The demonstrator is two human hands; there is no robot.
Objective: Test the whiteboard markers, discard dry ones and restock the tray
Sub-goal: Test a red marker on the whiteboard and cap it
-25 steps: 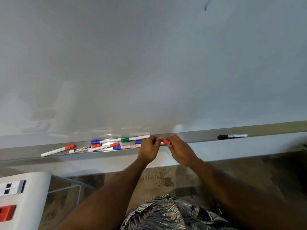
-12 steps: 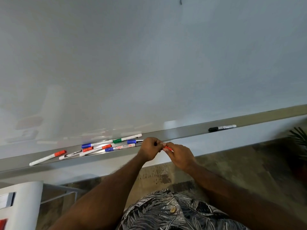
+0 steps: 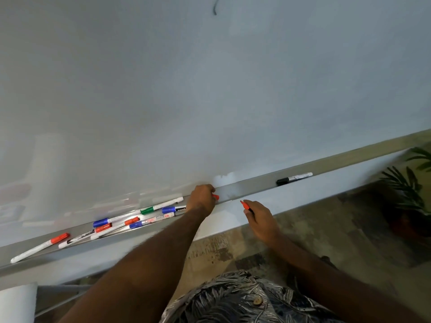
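Along the foot of the whiteboard [image 3: 210,89] runs a grey marker tray [image 3: 254,184]. My left hand [image 3: 201,198] rests at the tray's edge, closed on a piece with a red end [image 3: 216,196]. A little right and lower, my right hand [image 3: 260,219] grips a second red piece [image 3: 244,204] pointing up and left. These look like the two parts of one red marker; which part is the cap is unclear. Several capped markers [image 3: 140,217], blue, red and green, lie piled left of my left hand. A red-capped marker [image 3: 39,247] lies alone further left.
A black-capped marker [image 3: 294,178] lies alone on the tray to the right. A short black stroke [image 3: 215,9] marks the top of the board. A potted plant [image 3: 410,183] stands at the right, and a white object [image 3: 16,301] with a metal frame sits bottom left.
My hands, joined on the red marker before, have pulled apart, each keeping a red piece. The right hand moved right and down. The view has tilted and shifted.
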